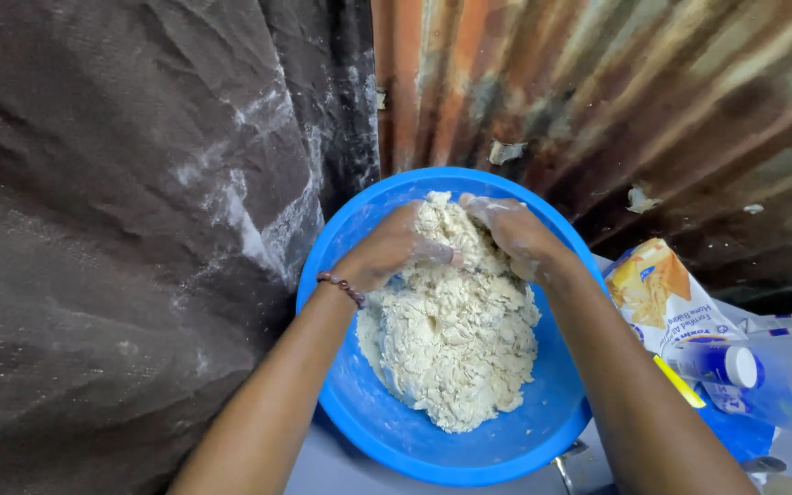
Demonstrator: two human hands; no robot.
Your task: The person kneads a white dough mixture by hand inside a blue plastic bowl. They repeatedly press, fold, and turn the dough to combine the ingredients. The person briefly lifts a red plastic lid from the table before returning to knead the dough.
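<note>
Head view looks straight down into a blue bowl that holds a big, shaggy mass of pale dough, heaped from the far rim toward the middle and leaving the near wall of the bowl bare and dusted with flour. Both hands are sunk into the far end of the heap. Left hand, with a bead bracelet at the wrist, has its fingers curled down tight around a lump of the dough, knuckles up. Right hand, smeared white, presses on the dough just beside it, fingers bent and partly buried, so that how far they close cannot be told. Bowl rests on a grey bench. To the right of the bowl, near the right forearm, lie a flour bag in yellow and white and a clear plastic bottle with a white cap, on its side. Behind the bowl stands rusty corrugated sheet; a dark, flour-streaked cloth fills the left.
</note>
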